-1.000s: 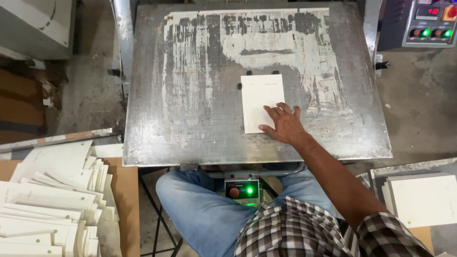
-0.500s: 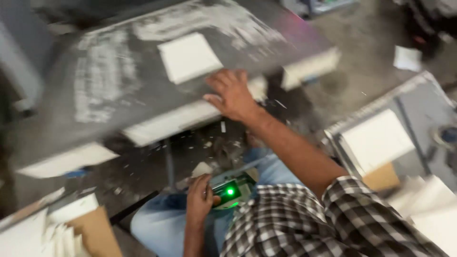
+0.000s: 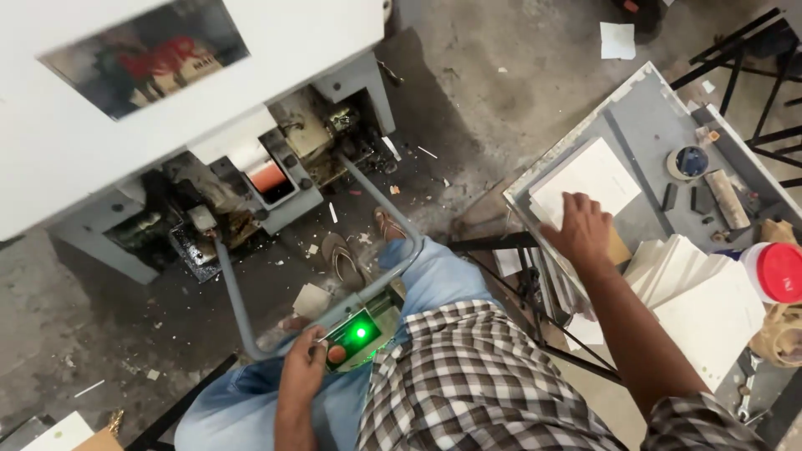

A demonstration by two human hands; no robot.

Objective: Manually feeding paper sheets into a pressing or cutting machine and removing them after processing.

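My left hand rests on a small control box between my knees, fingers by its red button, beside a lit green lamp. My right hand lies flat on a stack of white cards in a grey metal tray at my right. The hand presses the near edge of the top card; I cannot tell if it grips it. The white machine table now stands tilted up at the upper left, showing its underside mechanism.
A curved grey tube carries the control box from the machine. More white cards lie fanned at the right, beside a red-lidded jar and a tape roll. A sandalled foot rests on the littered concrete floor.
My right hand left the card on the machine table and reached right onto the tray's card stack. My left hand came to the control box. The view swung down and right.
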